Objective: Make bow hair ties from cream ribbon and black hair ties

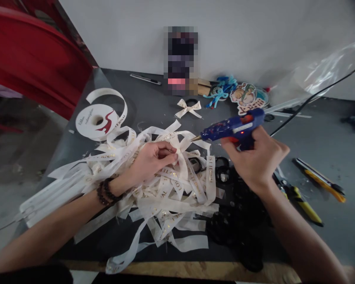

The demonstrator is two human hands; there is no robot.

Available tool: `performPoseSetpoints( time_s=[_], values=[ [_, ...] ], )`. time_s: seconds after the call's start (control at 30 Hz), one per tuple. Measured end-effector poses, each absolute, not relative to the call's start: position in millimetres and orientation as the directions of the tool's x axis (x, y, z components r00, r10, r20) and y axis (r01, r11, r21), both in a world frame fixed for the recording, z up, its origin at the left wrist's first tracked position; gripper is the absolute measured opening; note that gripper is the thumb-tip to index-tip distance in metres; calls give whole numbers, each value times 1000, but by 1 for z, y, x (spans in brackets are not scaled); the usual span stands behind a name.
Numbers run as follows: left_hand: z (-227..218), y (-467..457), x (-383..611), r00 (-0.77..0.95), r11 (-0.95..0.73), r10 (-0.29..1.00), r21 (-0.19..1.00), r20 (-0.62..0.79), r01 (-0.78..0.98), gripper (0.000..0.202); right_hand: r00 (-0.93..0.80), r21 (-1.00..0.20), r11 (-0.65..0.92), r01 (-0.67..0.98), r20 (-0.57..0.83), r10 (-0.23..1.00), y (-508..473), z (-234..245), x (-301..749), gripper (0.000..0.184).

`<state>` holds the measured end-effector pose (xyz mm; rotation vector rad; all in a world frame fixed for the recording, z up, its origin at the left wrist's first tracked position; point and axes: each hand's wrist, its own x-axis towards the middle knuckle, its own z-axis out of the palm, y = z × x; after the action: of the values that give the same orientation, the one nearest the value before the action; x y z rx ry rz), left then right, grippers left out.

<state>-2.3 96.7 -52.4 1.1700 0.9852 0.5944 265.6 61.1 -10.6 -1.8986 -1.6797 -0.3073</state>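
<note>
My left hand (pixel 156 159) pinches a white ribbon bow (pixel 182 157) between thumb and fingers, over a loose heap of white printed ribbon strips (pixel 168 213). In my right hand (pixel 258 157) is a blue hot glue gun (pixel 233 126) with a small red light lit. Its metal nozzle points left, close to the bow; whether it touches cannot be told. Black hair ties (pixel 239 217) are piled below my right hand. Beyond the heap, a finished-looking bow (pixel 189 108) lies with a black hair tie.
A ribbon spool (pixel 97 121) stands at left. Yellow-handled pliers (pixel 304 205) and a yellow utility knife (pixel 321 179) lie at right. Another cutter (pixel 145 79), blue pipe-cleaner pieces (pixel 221 90) and stickers (pixel 248 96) lie along the wall. A black cable (pixel 316 94) crosses the right side. A red chair (pixel 32 51) stands left.
</note>
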Motion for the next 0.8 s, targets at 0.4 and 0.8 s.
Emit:
performPoseSetpoints(
  time_s=[0.4, 0.8],
  values=[
    [-53, 96, -3, 485, 202, 837, 967, -254, 158, 15, 147, -112, -110, 988, 420, 896, 93, -19, 340, 38],
    [-43, 91, -1, 537, 303, 780, 945, -322, 127, 14, 159, 87, -168, 982, 102, 982, 92, -33, 330, 51]
  ],
)
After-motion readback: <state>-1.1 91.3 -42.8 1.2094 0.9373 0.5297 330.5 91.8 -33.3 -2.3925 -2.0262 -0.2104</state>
